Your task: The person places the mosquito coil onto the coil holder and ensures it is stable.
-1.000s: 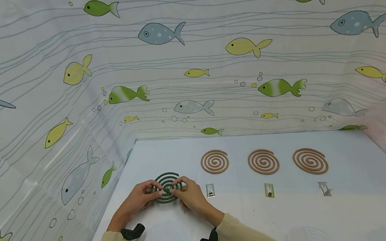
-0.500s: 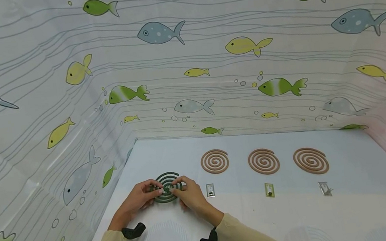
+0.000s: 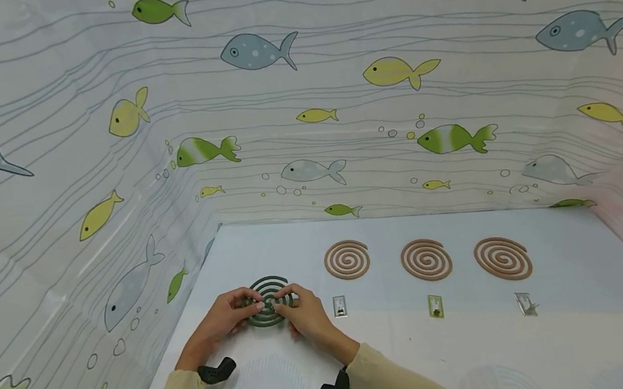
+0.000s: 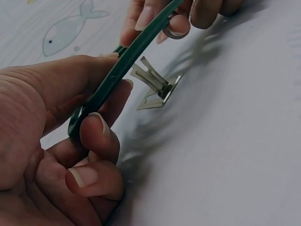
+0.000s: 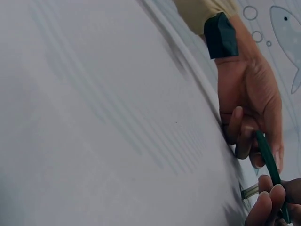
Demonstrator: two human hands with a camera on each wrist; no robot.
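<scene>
A green mosquito coil is held between both hands, slightly above the table; the left wrist view shows it edge-on and tilted. My left hand pinches its left side between thumb and fingers. On the opposite side, my right hand pinches it near the middle, thumb and fingertips close to the left ones. Below the coil a small metal coil stand sits on the table, its split prongs pointing up towards the coil. Whether prongs and coil touch cannot be told.
Three brown mosquito coils lie in a row to the right. Nearer me, three small metal stands lie in line: a silver one, a yellowish one and one with raised prongs. Fish-printed sheets enclose the white table.
Both hands keep their pinch on the green coil with barely any movement. The head view has shifted very slightly.
</scene>
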